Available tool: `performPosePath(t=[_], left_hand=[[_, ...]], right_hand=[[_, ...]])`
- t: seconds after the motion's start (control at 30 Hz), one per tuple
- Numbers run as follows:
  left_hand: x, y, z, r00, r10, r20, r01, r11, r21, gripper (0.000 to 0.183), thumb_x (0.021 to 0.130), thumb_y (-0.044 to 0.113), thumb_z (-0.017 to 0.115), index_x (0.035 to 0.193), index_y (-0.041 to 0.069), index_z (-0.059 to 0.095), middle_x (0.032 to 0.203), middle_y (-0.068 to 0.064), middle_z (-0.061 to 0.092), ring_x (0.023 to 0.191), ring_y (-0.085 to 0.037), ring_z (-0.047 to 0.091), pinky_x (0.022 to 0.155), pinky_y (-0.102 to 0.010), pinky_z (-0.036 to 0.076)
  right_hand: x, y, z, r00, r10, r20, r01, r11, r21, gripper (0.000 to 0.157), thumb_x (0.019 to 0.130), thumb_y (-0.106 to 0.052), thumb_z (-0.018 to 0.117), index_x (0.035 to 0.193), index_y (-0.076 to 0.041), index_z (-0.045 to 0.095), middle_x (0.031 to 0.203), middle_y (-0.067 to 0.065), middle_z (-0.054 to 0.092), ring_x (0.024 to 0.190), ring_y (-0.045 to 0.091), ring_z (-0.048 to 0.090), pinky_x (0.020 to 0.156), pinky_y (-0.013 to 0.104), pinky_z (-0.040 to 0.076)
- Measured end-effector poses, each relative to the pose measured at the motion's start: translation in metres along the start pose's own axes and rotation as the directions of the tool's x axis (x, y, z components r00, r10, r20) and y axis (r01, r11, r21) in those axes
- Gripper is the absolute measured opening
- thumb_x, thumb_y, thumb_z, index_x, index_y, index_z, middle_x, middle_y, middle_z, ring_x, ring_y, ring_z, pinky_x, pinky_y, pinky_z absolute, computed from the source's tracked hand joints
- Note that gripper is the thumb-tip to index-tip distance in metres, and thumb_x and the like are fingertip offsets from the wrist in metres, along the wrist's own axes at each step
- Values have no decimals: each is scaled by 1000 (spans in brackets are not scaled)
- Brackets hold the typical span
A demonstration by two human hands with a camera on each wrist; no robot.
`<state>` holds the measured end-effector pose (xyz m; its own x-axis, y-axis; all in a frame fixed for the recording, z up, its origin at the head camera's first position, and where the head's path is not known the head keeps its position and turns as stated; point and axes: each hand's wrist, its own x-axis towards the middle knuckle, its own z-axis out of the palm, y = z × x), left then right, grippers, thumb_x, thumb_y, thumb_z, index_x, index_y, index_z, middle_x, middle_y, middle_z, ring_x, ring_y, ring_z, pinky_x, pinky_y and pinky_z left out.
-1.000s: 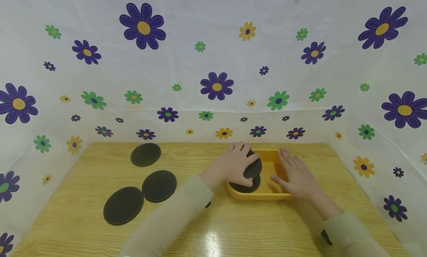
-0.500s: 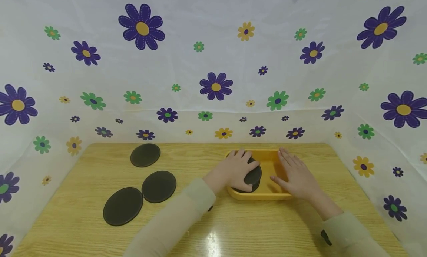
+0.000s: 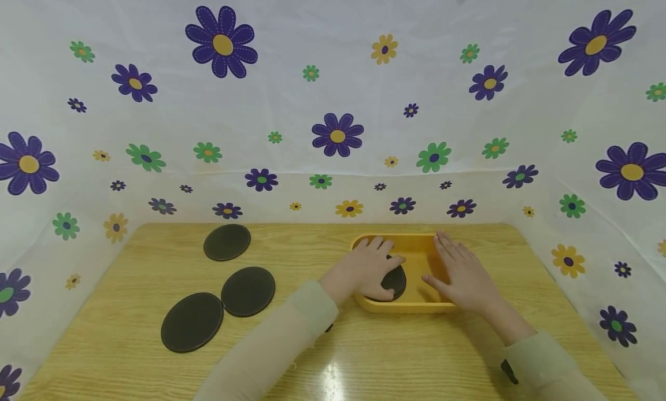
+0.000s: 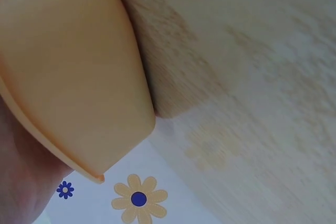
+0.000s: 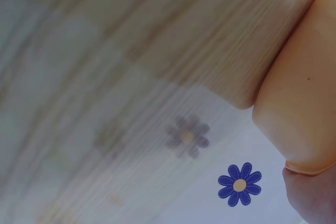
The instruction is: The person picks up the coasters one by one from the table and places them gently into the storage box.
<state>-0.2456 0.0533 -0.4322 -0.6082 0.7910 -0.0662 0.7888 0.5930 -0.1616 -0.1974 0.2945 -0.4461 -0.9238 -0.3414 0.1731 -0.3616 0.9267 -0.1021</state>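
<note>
My left hand point(image 3: 370, 268) reaches over the left end of a yellow tray point(image 3: 406, 307). Its fingers are spread and bent around a flat black disc point(image 3: 396, 281), like a round coaster, lying low in the tray. The palm hides much of the disc and whatever is under it. My right hand point(image 3: 465, 274) rests on the tray's right end, fingers straight and thumb reaching inward over the rim. Both wrist views show the tray's outer wall point(image 4: 79, 77), with part of a hand at its rim.
To the left, three more black discs lie flat on the wooden table point(image 3: 364, 355): a far one point(image 3: 227, 242), a middle one point(image 3: 248, 291) and a near one point(image 3: 192, 322). The middle and near discs touch or almost touch. A flowered white cloth point(image 3: 291, 100) surrounds the table's back and sides.
My left hand has shifted slightly right and lowered its disc over another in the tray; the two no longer show apart. The right hand and the three table discs stay put.
</note>
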Motion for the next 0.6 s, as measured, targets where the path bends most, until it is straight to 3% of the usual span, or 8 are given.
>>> performPosePath(t=[0.6], left_hand=[[-20, -14, -12, 1000, -17, -22, 17, 1000, 17, 70, 83, 61, 48, 145, 30, 34, 150, -7, 28, 136, -26, 29, 110, -47, 28]], right_hand=[[-1, -1, -1, 1000, 2, 3, -2, 1000, 15, 89, 88, -55, 52, 147, 5, 22, 154, 21, 17, 142, 36, 18, 111, 53, 18]])
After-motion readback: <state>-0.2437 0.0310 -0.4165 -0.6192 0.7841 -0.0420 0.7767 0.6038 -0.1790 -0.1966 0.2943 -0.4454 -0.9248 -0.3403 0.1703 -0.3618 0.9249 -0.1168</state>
